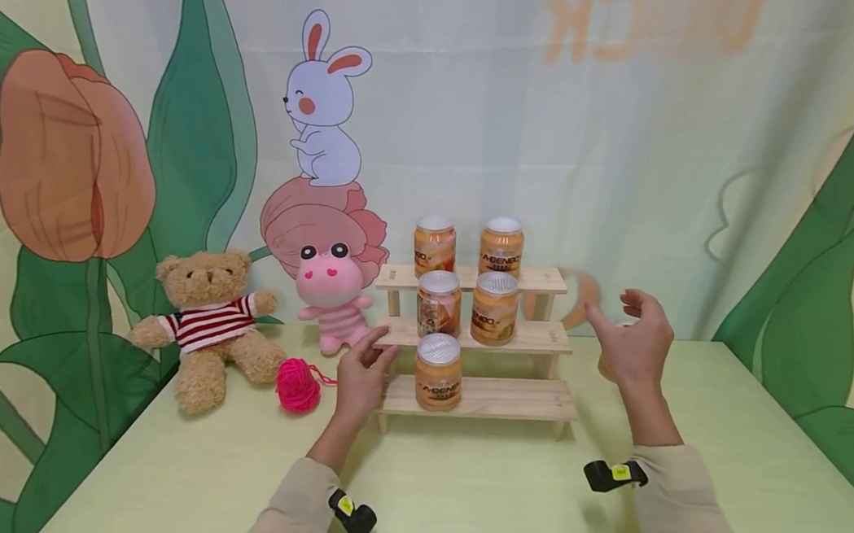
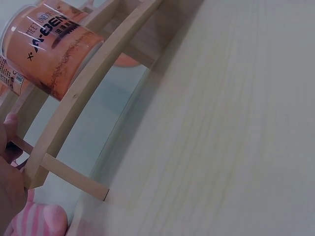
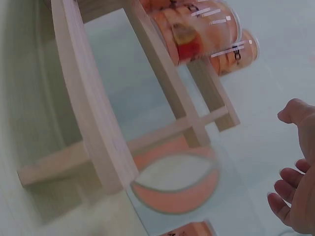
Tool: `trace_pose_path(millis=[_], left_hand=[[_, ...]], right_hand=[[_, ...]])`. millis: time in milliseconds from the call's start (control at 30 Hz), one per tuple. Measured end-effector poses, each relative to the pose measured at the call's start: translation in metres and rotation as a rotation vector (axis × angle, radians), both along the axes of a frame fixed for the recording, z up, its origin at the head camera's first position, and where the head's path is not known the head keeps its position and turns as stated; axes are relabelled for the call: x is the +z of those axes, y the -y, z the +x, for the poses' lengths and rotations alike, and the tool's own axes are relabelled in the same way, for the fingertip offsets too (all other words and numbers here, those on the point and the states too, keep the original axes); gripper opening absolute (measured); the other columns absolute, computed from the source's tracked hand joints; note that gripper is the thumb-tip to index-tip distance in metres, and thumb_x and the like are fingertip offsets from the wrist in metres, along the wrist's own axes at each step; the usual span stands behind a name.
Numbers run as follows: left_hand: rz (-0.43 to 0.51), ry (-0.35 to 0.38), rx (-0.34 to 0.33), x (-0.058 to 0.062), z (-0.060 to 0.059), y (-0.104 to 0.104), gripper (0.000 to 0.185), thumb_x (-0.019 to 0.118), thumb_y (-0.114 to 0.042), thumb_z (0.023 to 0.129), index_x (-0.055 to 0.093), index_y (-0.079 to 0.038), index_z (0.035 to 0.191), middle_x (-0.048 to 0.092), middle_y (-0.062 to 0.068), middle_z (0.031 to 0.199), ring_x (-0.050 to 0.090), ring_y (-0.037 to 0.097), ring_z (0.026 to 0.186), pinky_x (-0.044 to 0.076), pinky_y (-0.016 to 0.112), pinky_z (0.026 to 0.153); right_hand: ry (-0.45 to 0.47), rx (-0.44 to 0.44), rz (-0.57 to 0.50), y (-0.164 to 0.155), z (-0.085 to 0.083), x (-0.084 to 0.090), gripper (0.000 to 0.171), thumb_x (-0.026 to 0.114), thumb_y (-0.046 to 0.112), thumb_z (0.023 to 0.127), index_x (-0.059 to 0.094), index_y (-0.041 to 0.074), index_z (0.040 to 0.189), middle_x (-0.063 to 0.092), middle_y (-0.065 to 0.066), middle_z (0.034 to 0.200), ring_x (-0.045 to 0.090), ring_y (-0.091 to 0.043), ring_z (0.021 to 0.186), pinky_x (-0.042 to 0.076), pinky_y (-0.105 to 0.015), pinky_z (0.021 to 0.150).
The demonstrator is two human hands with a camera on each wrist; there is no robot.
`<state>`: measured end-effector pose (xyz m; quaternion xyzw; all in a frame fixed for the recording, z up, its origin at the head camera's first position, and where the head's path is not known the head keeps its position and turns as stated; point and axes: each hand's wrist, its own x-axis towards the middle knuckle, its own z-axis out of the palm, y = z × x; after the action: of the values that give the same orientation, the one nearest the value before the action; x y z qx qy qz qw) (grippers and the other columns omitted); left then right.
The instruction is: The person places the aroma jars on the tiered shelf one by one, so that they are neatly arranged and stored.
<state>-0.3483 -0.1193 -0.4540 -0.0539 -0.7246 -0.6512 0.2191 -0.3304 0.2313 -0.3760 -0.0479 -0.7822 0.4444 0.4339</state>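
— How full is the wooden rack (image 1: pixel 476 341)?
— Five orange jars (image 1: pixel 438 372) stand on it; the bottom step's right side is free.
— The hands?
— Left hand (image 1: pixel 361 376) touches the rack's left end, fingers relaxed; right hand (image 1: pixel 633 343) hovers beside it, loosely spread, holding nothing.

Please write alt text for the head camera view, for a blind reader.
A person's left hand touches a three-step wooden shelf holding five orange jars, while the right hand hovers open beside it. A teddy bear, pink plush toy and pink yarn ball sit left.
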Motion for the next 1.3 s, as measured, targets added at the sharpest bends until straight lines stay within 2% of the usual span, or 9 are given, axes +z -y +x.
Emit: trace_pose_path(millis=[167,467,700,800,1033,1133,1300], left_hand=[[0.010,-0.004,-0.005,-0.001,-0.001,0.001,0.036,0.070,-0.006,0.093,0.067,-0.007,0.129,0.073,0.016,0.095,0.065,0.042,0.089,0.050,0.021,0.059],[-0.016,-0.025,0.010,0.001,0.002,0.000,0.037,0.072,-0.009,0.093,0.066,-0.005,0.129,0.073,0.018,0.096,0.067,0.029,0.087,0.050,0.019,0.061],[-0.005,-0.033,0.001,-0.001,0.003,0.000,0.039,0.071,-0.005,0.093,0.064,0.000,0.130,0.072,0.022,0.096,0.066,0.025,0.084,0.048,0.019,0.058],[-0.002,-0.031,0.001,0.000,0.003,-0.001,0.037,0.072,-0.007,0.092,0.066,-0.003,0.129,0.072,0.019,0.096,0.066,0.021,0.083,0.047,0.018,0.058],[0.012,-0.028,-0.019,0.000,0.001,0.000,0.037,0.070,-0.004,0.093,0.065,0.000,0.129,0.072,0.023,0.098,0.067,0.031,0.092,0.047,0.016,0.060],[0.011,-0.038,-0.020,0.009,0.008,-0.001,0.037,0.069,0.000,0.093,0.063,0.004,0.129,0.071,0.026,0.098,0.067,0.036,0.093,0.048,0.018,0.060],[-0.022,-0.031,-0.016,0.030,0.030,-0.003,0.036,0.068,0.003,0.093,0.062,0.008,0.128,0.070,0.029,0.098,0.066,0.041,0.092,0.049,0.020,0.062]], right_hand=[[0.080,-0.022,-0.029,-0.009,-0.004,-0.009,0.058,0.077,0.030,0.086,0.058,-0.006,0.128,0.064,-0.020,0.121,0.057,-0.035,0.109,0.045,-0.045,0.088],[0.220,-0.030,-0.048,-0.035,-0.013,-0.027,0.068,0.074,0.036,0.087,0.051,-0.006,0.136,0.055,-0.025,0.131,0.050,-0.040,0.118,0.045,-0.055,0.091],[0.369,-0.022,-0.082,-0.057,-0.019,-0.041,0.081,0.072,0.038,0.087,0.038,-0.007,0.146,0.041,-0.028,0.142,0.035,-0.044,0.131,0.036,-0.059,0.102],[0.409,-0.026,-0.082,-0.061,-0.025,-0.050,0.084,0.072,0.038,0.086,0.035,-0.007,0.147,0.038,-0.030,0.142,0.033,-0.045,0.130,0.036,-0.059,0.101],[0.435,-0.031,-0.061,-0.064,-0.039,-0.058,0.088,0.074,0.036,0.084,0.031,-0.007,0.148,0.035,-0.032,0.141,0.036,-0.046,0.125,0.040,-0.060,0.094],[0.459,-0.007,-0.061,-0.065,-0.044,-0.062,0.088,0.073,0.036,0.085,0.029,-0.010,0.146,0.036,-0.034,0.137,0.040,-0.046,0.120,0.041,-0.060,0.095],[0.495,-0.005,-0.097,-0.065,-0.047,-0.071,0.085,0.070,0.036,0.087,0.030,-0.011,0.145,0.040,-0.033,0.133,0.044,-0.046,0.118,0.043,-0.059,0.095]])
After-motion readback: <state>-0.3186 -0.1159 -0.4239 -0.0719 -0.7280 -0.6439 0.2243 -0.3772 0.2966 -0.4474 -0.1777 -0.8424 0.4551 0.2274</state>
